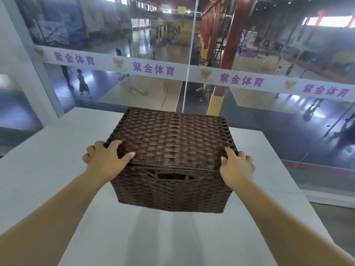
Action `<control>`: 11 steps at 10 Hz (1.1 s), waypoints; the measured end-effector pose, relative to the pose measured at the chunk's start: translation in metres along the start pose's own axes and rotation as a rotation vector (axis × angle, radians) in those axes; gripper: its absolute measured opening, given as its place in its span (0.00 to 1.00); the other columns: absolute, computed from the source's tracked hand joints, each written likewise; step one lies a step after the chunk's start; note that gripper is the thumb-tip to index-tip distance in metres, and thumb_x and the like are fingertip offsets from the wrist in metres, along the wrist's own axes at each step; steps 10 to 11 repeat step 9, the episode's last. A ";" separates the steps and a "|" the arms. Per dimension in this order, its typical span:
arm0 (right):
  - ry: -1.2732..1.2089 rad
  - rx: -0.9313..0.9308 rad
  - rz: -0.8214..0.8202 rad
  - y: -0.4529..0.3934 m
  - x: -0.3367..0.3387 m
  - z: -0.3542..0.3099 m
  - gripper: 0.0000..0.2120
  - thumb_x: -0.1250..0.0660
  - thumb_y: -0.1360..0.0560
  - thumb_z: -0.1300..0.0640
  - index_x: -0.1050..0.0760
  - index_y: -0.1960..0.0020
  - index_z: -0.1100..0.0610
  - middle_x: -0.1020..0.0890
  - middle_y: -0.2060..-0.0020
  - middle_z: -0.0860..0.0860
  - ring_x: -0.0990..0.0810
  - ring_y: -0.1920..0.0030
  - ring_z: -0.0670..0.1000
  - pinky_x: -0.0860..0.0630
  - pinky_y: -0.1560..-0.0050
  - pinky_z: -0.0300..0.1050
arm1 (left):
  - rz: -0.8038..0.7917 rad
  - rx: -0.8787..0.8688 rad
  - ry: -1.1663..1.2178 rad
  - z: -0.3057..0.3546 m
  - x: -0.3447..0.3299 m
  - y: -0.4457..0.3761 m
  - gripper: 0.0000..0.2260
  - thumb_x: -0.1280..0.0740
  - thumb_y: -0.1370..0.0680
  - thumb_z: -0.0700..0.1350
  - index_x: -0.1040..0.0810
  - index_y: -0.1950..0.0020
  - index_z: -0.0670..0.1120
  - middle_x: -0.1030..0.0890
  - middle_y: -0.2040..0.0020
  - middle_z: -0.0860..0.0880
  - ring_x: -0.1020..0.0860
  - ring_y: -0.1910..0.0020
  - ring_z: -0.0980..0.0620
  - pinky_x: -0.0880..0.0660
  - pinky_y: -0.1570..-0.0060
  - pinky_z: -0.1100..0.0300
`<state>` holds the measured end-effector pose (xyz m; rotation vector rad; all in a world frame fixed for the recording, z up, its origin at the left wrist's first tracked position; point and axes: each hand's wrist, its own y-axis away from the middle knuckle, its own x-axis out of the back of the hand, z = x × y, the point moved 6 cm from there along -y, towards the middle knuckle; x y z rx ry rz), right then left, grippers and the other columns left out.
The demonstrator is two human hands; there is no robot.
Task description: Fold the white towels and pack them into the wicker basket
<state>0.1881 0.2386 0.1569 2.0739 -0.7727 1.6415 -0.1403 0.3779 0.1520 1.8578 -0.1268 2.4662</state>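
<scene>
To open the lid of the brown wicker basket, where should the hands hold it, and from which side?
Hold the lid at its two near corners, one from each side, as the left hand and right hand do: its edge overhangs there, and probably lifts from the front.

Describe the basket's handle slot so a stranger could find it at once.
On the white table before the glass wall stands a dark brown woven wicker basket, its lid closed. On its near side, just under the lid, lies a dark rectangular handle slot, the wall's only opening, between both hands.

Lid (172, 139) shut — wicker basket (169, 191) contents hidden; forearms cut off
</scene>
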 end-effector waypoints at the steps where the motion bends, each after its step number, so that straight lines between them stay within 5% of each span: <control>1: -0.018 -0.005 0.000 -0.003 0.001 0.001 0.20 0.49 0.18 0.51 0.39 0.27 0.51 0.32 0.34 0.58 0.36 0.34 0.61 0.37 0.35 0.56 | -0.001 -0.024 -0.005 0.002 -0.004 -0.002 0.29 0.44 0.25 0.67 0.37 0.28 0.56 0.36 0.31 0.39 0.39 0.34 0.37 0.39 0.35 0.44; 4: -0.032 0.017 -0.091 -0.003 0.005 -0.002 0.19 0.50 0.18 0.51 0.36 0.29 0.55 0.32 0.35 0.60 0.34 0.35 0.61 0.31 0.37 0.55 | -0.061 -0.040 0.076 -0.001 -0.003 0.002 0.28 0.44 0.24 0.66 0.39 0.27 0.55 0.39 0.29 0.40 0.44 0.31 0.38 0.38 0.34 0.44; 7: 0.145 0.104 -0.292 -0.006 0.031 -0.004 0.24 0.44 0.20 0.44 0.35 0.29 0.55 0.28 0.34 0.57 0.28 0.36 0.58 0.30 0.35 0.51 | -0.110 -0.074 -0.188 0.006 0.023 0.002 0.27 0.44 0.24 0.67 0.34 0.30 0.54 0.33 0.33 0.43 0.37 0.33 0.39 0.34 0.37 0.46; 9: 0.128 0.297 -0.342 0.010 0.081 -0.023 0.21 0.41 0.20 0.46 0.29 0.32 0.56 0.25 0.36 0.54 0.26 0.38 0.55 0.30 0.36 0.49 | -0.132 -0.201 -0.178 0.032 0.048 0.014 0.14 0.38 0.26 0.62 0.24 0.52 0.53 0.23 0.51 0.49 0.28 0.47 0.46 0.30 0.44 0.50; 11: 0.128 0.297 -0.342 0.010 0.081 -0.023 0.21 0.41 0.20 0.46 0.29 0.32 0.56 0.25 0.36 0.54 0.26 0.38 0.55 0.30 0.36 0.49 | -0.132 -0.201 -0.178 0.032 0.048 0.014 0.14 0.38 0.26 0.62 0.24 0.52 0.53 0.23 0.51 0.49 0.28 0.47 0.46 0.30 0.44 0.50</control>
